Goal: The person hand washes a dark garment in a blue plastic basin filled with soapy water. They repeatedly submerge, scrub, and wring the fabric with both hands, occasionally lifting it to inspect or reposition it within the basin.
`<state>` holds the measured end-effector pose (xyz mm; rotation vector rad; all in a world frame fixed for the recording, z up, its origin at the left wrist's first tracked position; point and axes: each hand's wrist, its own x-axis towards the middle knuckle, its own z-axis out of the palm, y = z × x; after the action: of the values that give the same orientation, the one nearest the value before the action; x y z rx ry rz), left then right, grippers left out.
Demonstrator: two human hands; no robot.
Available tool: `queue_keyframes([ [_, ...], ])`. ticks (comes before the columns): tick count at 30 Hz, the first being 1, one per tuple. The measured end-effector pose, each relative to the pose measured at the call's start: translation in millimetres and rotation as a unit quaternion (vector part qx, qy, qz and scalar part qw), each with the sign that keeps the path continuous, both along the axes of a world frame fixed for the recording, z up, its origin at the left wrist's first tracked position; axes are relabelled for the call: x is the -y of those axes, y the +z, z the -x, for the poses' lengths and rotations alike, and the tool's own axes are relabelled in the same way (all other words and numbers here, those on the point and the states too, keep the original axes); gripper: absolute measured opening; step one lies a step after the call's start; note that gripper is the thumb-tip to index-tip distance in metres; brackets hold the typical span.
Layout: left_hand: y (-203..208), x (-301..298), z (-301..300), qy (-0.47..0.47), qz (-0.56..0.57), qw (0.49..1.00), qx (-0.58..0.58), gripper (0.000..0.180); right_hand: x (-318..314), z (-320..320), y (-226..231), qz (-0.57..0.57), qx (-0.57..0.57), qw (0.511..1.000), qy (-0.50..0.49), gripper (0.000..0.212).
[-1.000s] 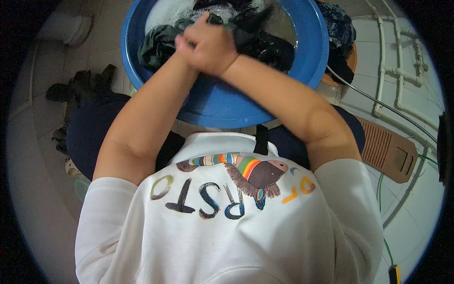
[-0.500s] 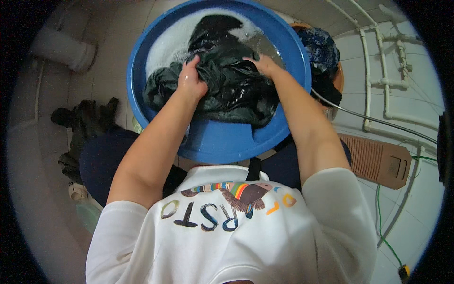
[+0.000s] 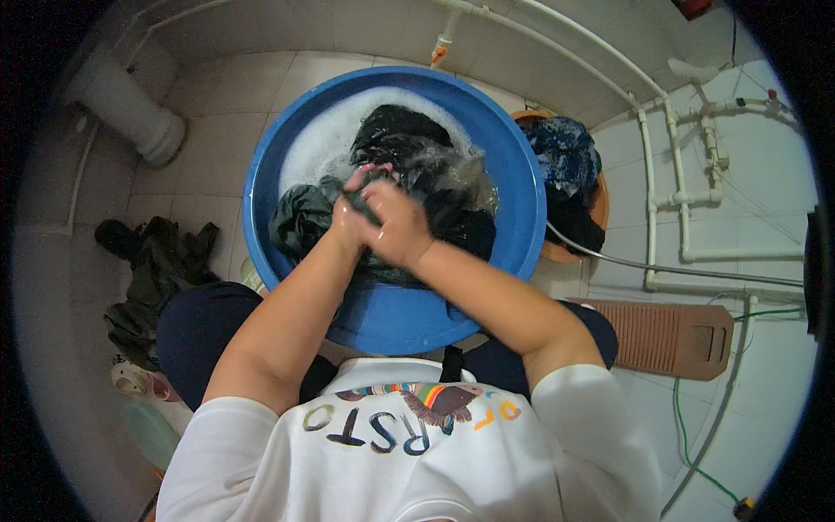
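Observation:
A large blue basin [image 3: 261,165] stands in front of me, holding soapy water and a wet dark green garment [image 3: 300,217]. White foam [image 3: 317,143] floats along its far left side. Over the middle of the basin my hands have come together. My left hand [image 3: 355,213], fingers curled upward, grips a bunched fold of the garment. Across it lies my right hand [image 3: 398,224], closed on the same fold and slightly blurred. Part of the cloth is hidden between the palms. The rest of the garment sits in the water around them.
Right of the basin, an orange tub [image 3: 602,200] holds dark and blue patterned clothes [image 3: 565,157]. A brown washboard [image 3: 670,339] lies on the tiles, with a grey hose [image 3: 678,268] running past. Dark clothing [image 3: 156,270] lies at left, near a pale clog [image 3: 130,378]. White pipes [image 3: 648,209] line the wall.
My right hand has moved left to meet my left hand, and both now close on a garment fold. The view has shifted, so the basin appears lower.

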<state>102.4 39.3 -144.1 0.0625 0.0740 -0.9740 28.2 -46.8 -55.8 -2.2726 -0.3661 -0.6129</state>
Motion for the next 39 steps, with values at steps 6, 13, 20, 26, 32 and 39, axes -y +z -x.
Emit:
queue_keyframes([
  [6, -38.2, 2.7, 16.0, 0.105, -0.114, 0.981, 0.115, 0.027, 2.0, -3.6, -6.8, 0.05, 0.006, 0.999, -0.005, 0.022],
  [13, -54.6, 7.6, 21.9, 0.229, -0.378, 0.863, 0.244, 0.025, -11.4, -7.2, -10.9, 0.018, -0.011, 0.996, -0.084, 0.022],
  [20, 72.2, 21.4, 32.9, 0.027, -0.369, 0.924, -0.097, 0.03, 36.2, -21.3, -29.8, -0.076, -0.184, 0.956, -0.213, 0.029],
  [26, -38.2, 5.2, 11.0, 0.038, -0.037, 0.998, -0.04, 0.03, -16.3, 4.9, -1.1, -0.04, -0.034, 0.997, -0.059, 0.027],
  [32, 98.8, 21.6, 33.0, -0.092, -0.294, 0.951, 0.011, 0.072, 53.6, -36.4, -17.6, -0.002, -0.196, 0.949, -0.245, 0.04],
  [39, 73.5, 16.8, 6.4, 0.043, -0.274, 0.955, -0.105, 0.031, 155.5, -43.0, -57.8, -0.178, -0.441, 0.877, -0.07, 0.068],
])
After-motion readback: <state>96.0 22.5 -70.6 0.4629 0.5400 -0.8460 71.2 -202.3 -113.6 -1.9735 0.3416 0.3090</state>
